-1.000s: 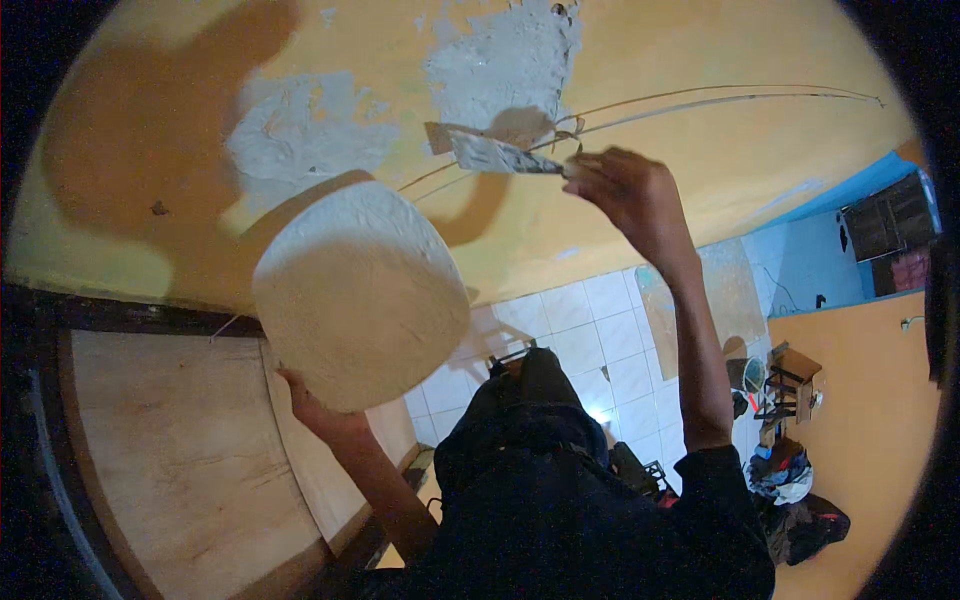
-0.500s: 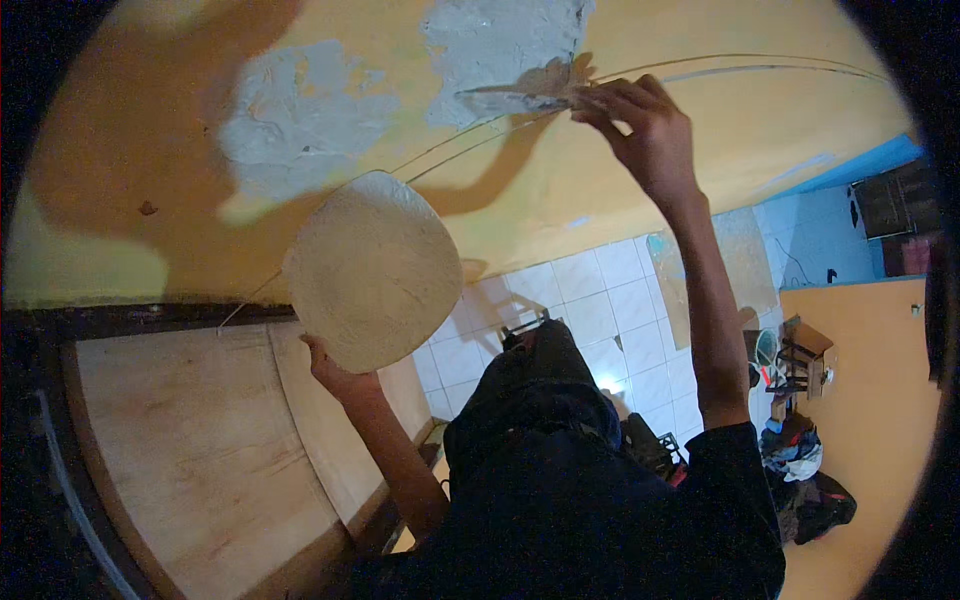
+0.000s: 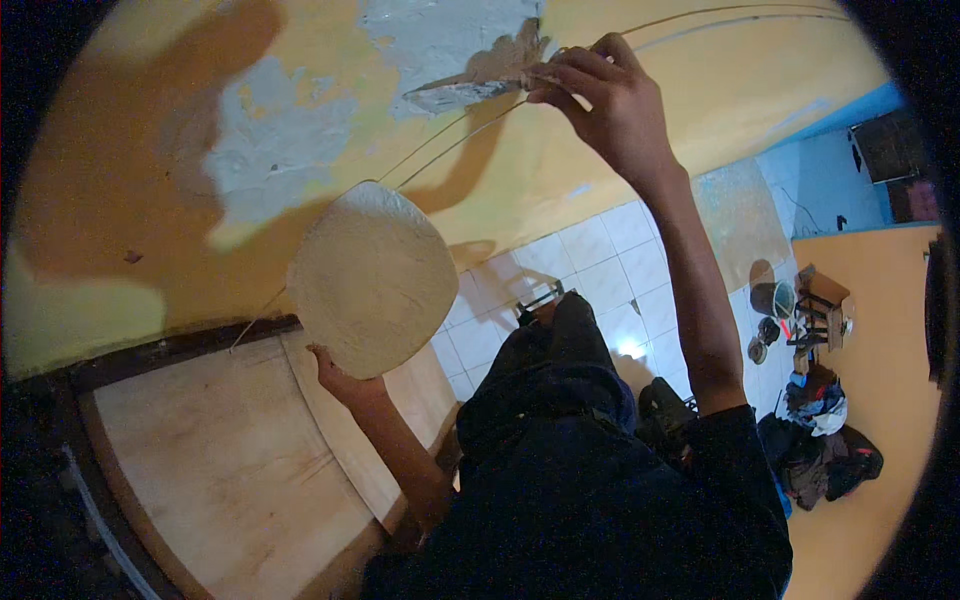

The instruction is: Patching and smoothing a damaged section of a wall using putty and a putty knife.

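Observation:
My left hand grips the lower edge of a wide, rounded pale board coated with a smeared layer, its face turned up toward me. Up at the yellow wall, the fingers of my right hand are closed around the handle end of a putty knife. Grey paste covers its broad blade, which points left at the lower edge of a grey filler patch. Whether the blade touches the wall I cannot tell. Left of it lies a second grey patch, uneven and rough.
Two thin cables run along the wall behind the knife. A wooden panel in a dark frame stands at lower left. White floor tiles lie below; a bucket, small wooden stool and heaped clothes are at right.
The view has shifted, so the wall patches sit further left and higher. The knife has tilted, showing more of its paste-covered blade. The board stays in my left hand.

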Available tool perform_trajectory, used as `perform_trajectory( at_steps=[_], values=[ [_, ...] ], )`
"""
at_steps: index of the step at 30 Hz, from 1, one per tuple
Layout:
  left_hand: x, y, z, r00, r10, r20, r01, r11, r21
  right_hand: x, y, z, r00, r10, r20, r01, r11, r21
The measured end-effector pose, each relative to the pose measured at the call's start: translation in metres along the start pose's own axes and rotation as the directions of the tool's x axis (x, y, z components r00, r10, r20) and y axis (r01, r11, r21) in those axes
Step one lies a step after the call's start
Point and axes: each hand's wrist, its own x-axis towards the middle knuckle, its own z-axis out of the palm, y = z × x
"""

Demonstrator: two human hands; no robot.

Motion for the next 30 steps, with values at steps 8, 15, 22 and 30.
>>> perform_trajectory(
  at_steps=[8,15,22,30],
  values=[
    [0.009,-0.008,-0.013,0.994,-0.107,-0.021,0.107,0.994,-0.034,-0.020,0.027,-0.040,0.993,0.110,-0.039,-0.111,0.993,-0.025],
    [0.022,-0.015,-0.032,0.991,-0.119,0.055,0.119,0.993,0.004,-0.028,-0.021,0.021,0.989,0.149,0.012,-0.149,0.979,0.142],
    [0.018,-0.012,-0.032,0.990,-0.107,0.092,0.107,0.994,-0.002,-0.019,0.014,-0.008,0.986,0.163,-0.045,-0.163,0.987,0.003],
    [0.016,-0.010,-0.020,0.993,-0.110,0.037,0.108,0.994,0.034,-0.035,0.024,-0.035,0.985,0.166,-0.051,-0.162,0.984,0.074]
  ],
)
